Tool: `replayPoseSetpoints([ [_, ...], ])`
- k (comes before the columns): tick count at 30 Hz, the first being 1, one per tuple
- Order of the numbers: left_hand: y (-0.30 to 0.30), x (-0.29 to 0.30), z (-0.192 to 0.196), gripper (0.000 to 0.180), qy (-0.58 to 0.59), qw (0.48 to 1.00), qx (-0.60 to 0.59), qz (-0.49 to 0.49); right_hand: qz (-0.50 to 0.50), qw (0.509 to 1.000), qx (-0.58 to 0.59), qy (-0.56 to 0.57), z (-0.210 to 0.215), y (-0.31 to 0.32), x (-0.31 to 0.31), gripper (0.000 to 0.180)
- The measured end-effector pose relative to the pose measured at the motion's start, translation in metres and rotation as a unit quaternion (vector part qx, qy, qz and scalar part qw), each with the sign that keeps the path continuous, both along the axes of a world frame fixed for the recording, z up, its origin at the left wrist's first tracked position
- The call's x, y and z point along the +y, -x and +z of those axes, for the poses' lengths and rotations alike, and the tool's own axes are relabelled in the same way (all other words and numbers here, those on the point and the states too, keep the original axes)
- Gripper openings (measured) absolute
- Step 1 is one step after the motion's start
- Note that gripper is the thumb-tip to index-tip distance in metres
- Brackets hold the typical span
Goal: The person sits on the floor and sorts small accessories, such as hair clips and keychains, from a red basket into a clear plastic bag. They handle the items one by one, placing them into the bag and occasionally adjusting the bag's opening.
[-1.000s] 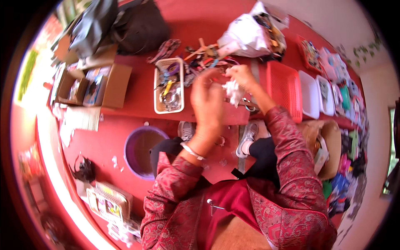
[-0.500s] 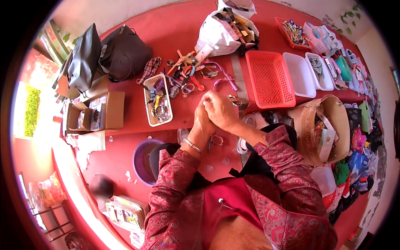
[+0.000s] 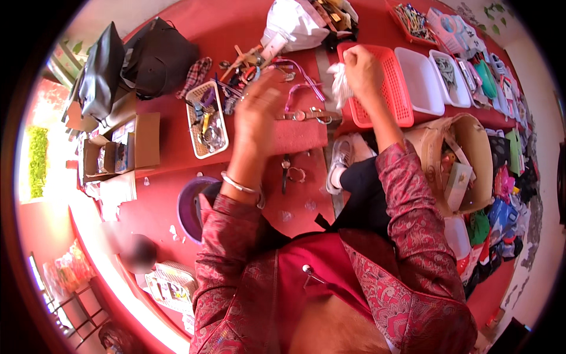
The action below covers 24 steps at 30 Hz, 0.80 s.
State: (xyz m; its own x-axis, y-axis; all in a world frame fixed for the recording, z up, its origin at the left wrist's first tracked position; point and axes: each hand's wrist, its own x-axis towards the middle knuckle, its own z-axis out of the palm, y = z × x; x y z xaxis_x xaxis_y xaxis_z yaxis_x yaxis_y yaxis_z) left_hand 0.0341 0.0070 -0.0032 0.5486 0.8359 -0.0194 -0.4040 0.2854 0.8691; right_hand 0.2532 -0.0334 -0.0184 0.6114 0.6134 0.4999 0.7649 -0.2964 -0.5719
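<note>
My right hand [image 3: 364,74] is raised over the left part of the red perforated basket [image 3: 386,82]. Its fingers are closed, and a crumpled white cloth-like piece [image 3: 340,84] hangs beside them; I cannot tell its exact kind. My left hand [image 3: 258,112] is smeared by motion, so its fingers do not read clearly. It hovers close to a pile of straps and bands [image 3: 250,71]. A brown-strapped watch [image 3: 299,115] lies between the hands, right of the left one. Left of that hand stands a cream basket [image 3: 207,121] holding watches and small items.
White trays [image 3: 420,82] stand right of the red basket. A big cardboard box [image 3: 477,159] is by my right arm. Dark bags [image 3: 159,59], an open carton [image 3: 147,138] and a purple basin [image 3: 190,215] are on the left. A white bag [image 3: 292,26] sits at the back.
My hands, together before, have parted. The right one moved up and right, with the white piece now showing at it; the left moved up and left. The whole view has shifted slightly.
</note>
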Motion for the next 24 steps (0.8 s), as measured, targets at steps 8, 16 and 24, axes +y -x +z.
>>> replayPoseSetpoints([
  [8,0.04,0.041,0.0,0.036,0.135,0.981,-0.05,0.129,0.069,0.947,0.032,0.313,-0.014,0.028,-0.009,0.031],
  [16,0.044,0.047,0.01,0.029,0.168,0.97,-0.07,0.16,0.163,0.882,-0.103,0.431,-0.142,0.021,-0.001,0.015],
  [24,0.05,0.054,0.004,0.027,0.175,0.97,-0.086,0.142,0.104,0.894,-0.124,0.418,-0.203,0.026,0.016,0.015],
])
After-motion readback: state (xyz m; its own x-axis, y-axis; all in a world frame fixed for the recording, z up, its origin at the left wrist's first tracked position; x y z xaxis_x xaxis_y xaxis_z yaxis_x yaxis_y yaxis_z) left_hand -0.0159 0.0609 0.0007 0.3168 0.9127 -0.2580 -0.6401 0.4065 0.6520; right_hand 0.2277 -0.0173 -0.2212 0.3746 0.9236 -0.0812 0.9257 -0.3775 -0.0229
